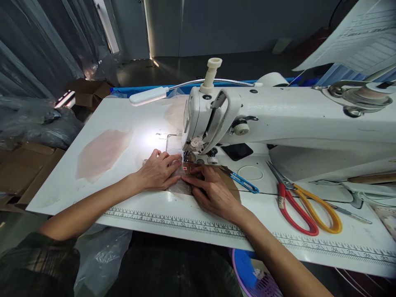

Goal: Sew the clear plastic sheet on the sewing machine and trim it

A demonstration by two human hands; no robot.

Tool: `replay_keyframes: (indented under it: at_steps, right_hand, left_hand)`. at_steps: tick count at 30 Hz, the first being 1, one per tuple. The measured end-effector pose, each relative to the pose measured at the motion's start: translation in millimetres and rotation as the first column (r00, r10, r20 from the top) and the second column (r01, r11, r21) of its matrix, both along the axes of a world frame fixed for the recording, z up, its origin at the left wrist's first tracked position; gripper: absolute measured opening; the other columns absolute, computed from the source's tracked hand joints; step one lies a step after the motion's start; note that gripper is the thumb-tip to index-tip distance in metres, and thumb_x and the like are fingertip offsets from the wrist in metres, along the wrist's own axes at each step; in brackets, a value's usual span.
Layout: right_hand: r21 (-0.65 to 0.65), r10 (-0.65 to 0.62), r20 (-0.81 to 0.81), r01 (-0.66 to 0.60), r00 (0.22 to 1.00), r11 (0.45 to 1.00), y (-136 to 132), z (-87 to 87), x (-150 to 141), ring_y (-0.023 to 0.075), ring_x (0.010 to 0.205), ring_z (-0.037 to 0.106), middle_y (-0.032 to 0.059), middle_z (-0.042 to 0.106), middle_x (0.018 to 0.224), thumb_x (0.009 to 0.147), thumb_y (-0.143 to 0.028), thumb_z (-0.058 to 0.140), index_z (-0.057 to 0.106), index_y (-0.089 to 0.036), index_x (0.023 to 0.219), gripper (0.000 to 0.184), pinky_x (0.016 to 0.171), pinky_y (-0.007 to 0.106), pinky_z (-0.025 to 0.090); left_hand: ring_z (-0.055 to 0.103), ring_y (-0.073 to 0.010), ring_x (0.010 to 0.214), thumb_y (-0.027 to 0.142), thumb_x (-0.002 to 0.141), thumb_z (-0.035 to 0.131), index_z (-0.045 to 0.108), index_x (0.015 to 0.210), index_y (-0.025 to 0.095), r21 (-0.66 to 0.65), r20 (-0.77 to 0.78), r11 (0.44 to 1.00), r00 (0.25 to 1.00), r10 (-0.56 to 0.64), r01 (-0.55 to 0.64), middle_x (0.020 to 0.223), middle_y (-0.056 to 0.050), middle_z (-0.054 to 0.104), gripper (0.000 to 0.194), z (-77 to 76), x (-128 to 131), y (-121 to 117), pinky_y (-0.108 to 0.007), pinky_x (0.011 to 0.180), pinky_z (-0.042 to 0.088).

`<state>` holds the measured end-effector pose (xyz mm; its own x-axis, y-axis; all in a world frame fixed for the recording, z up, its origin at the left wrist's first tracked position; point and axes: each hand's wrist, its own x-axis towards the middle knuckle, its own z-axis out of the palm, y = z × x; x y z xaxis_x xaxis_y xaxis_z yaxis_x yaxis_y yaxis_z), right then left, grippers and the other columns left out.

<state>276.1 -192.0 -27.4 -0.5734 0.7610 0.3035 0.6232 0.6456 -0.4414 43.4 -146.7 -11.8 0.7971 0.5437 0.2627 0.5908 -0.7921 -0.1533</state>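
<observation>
Under the head of a white sewing machine, a small piece of sheer fabric lies by the presser foot. My left hand holds it from the left, fingers bent and pressed down on it, close to the needle area. From the right, my right hand pinches at the fabric's edge, its index fingertip close to my left thumb. Part of the fabric is hidden by both hands. Beneath my right hand is a brown flat sheet. Blue thread snips rest just right of that hand.
Pale pink sheer pieces lie on the white table's left side. Scissors with red and yellow handles are on the right. A printed ruler tape runs along the front edge. A purple basket stands below; cardboard boxes are at left.
</observation>
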Motion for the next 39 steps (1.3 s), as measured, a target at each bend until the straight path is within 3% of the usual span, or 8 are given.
replay_keyframes:
  at_steps: [6, 14, 29, 39]
  right_hand:
    - [-0.08, -0.095, -0.026, 0.093, 0.995, 0.992, 5.8, 0.8, -3.1, 0.0234, 0.101, 0.059, 0.0102, 0.058, 0.106, 0.088, -0.016, 0.048, 0.069, -0.028, 0.121, 0.041, 0.09, 0.043, 0.054]
    - [-0.057, -0.131, -0.009, 0.131, 0.991, 0.99, 8.1, -6.6, -1.0, 0.023, 0.095, 0.061, 0.01, 0.058, 0.103, 0.093, -0.023, 0.045, 0.065, -0.029, 0.127, 0.04, 0.083, 0.043, 0.057]
    - [-0.02, -0.116, -0.014, 0.116, 0.993, 0.993, 6.7, -8.1, -3.1, 0.0243, 0.095, 0.059, 0.0121, 0.057, 0.106, 0.089, -0.017, 0.047, 0.068, -0.024, 0.123, 0.041, 0.082, 0.043, 0.056]
    - [-0.018, -0.135, -0.002, 0.135, 0.991, 0.991, 6.3, -12.0, -1.8, 0.023, 0.097, 0.059, 0.0095, 0.057, 0.106, 0.088, -0.018, 0.048, 0.067, -0.03, 0.124, 0.043, 0.083, 0.04, 0.054]
  left_hand:
    - [0.055, -0.0279, 0.094, 0.044, 0.099, 0.04, 0.061, 0.12, 0.011, -0.009, -0.052, 0.998, 0.996, -0.07, 0.069, 0.129, -0.015, 0.06, 0.045, 5.3, 3.5, 20.9, -0.045, 0.08, 0.037]
    - [0.053, -0.0297, 0.109, 0.05, 0.097, 0.043, 0.053, 0.132, 0.012, -0.174, 0.003, 0.985, 1.0, -0.014, 0.015, 0.136, -0.015, 0.057, 0.053, 2.0, 0.2, 26.5, -0.045, 0.09, 0.036]
    - [0.053, -0.0301, 0.109, 0.047, 0.096, 0.044, 0.053, 0.131, 0.011, -0.165, 0.043, 0.985, 0.998, -0.047, 0.054, 0.133, -0.015, 0.058, 0.051, -4.6, -2.3, 30.3, -0.047, 0.09, 0.034]
    - [0.052, -0.0301, 0.109, 0.048, 0.096, 0.041, 0.053, 0.131, 0.011, -0.17, 0.029, 0.984, 0.999, -0.04, 0.045, 0.136, -0.015, 0.057, 0.052, -3.9, -2.3, 29.4, -0.045, 0.087, 0.035]
